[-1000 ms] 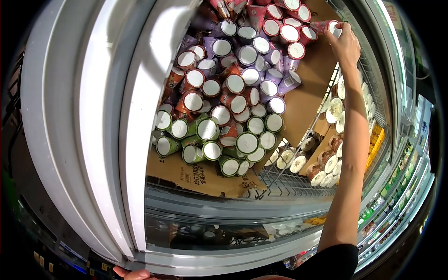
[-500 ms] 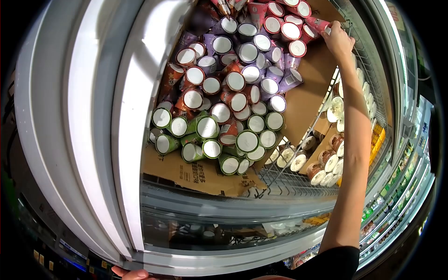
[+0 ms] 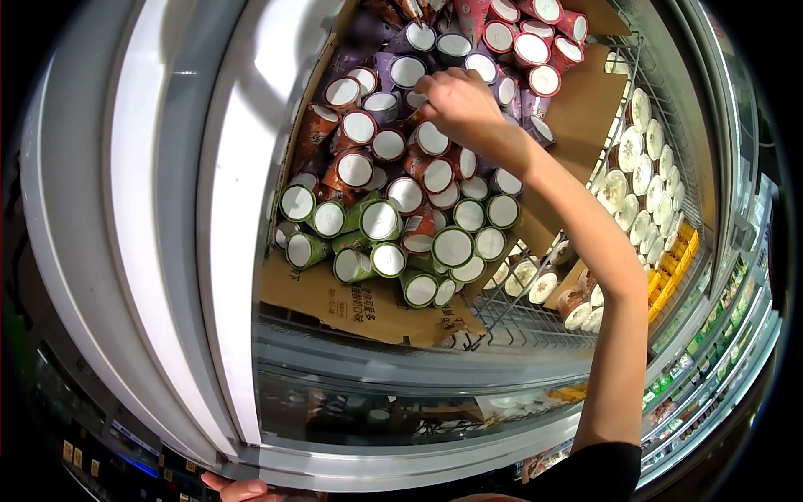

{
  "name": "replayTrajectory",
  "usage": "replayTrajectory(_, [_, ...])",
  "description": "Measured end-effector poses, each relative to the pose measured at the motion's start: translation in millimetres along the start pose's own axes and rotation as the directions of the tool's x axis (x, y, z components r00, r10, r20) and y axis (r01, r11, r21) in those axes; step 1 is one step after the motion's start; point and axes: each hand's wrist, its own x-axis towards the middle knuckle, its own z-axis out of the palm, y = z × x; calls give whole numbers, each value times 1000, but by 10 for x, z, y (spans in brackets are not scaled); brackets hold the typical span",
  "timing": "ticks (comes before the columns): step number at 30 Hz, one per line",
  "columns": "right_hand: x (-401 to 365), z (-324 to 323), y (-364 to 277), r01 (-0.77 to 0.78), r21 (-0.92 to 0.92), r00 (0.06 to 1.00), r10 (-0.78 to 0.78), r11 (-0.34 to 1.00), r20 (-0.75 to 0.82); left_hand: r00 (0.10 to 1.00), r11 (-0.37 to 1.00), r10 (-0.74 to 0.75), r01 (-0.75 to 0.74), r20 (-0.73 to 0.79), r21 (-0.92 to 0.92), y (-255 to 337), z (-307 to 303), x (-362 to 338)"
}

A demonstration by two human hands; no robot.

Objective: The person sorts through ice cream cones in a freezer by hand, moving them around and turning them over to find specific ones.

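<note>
My right hand (image 3: 458, 102) reaches down into an open chest freezer, fingers curled over the purple ice-cream cones (image 3: 407, 72) in the middle of the pile. Whether it grips one is hidden by the hand itself. Around it lie white-lidded cones in groups: pink-red ones (image 3: 532, 48) at the far end, brown-orange ones (image 3: 355, 169) to the left, green ones (image 3: 381, 221) nearest me. Only the fingertips of my left hand (image 3: 238, 488) show, at the bottom edge against the freezer's front frame.
The cones lie on cardboard sheets (image 3: 335, 297). A wire divider (image 3: 510, 318) separates them from round tubs (image 3: 623, 188) on the right. The slid-back lid (image 3: 159, 209) covers the freezer's left side. Shelves of goods (image 3: 711, 335) run along the far right.
My right hand has left the pink-red cones at the far right corner and swung left and nearer, onto the purple cones. The view has shifted slightly.
</note>
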Motion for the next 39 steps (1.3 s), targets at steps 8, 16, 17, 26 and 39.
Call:
replayTrajectory(8, [192, 582, -223, 102, -86, 982, -86, 991, 167, 997, 996, -80, 81, 21, -35, 44, -76, -22])
replayTrajectory(16, [135, 780, -512, -22, 72, 984, 9, 997, 176, 998, 997, -56, 57, 21, -49, 11, -49, -16])
replayTrajectory(17, [163, 731, -554, -63, 87, 974, 42, 994, 221, 998, 997, -55, 56, 19, -47, 8, -48, -16])
replayTrajectory(26, [76, 669, -748, 245, 76, 940, -256, 967, 225, 998, 996, -65, 63, -28, -55, -24, 1, -12])
replayTrajectory(39, [57, 448, 163, 310, -253, 935, -245, 917, 256, 997, 997, -69, 69, -26, -21, 7, -25, -32])
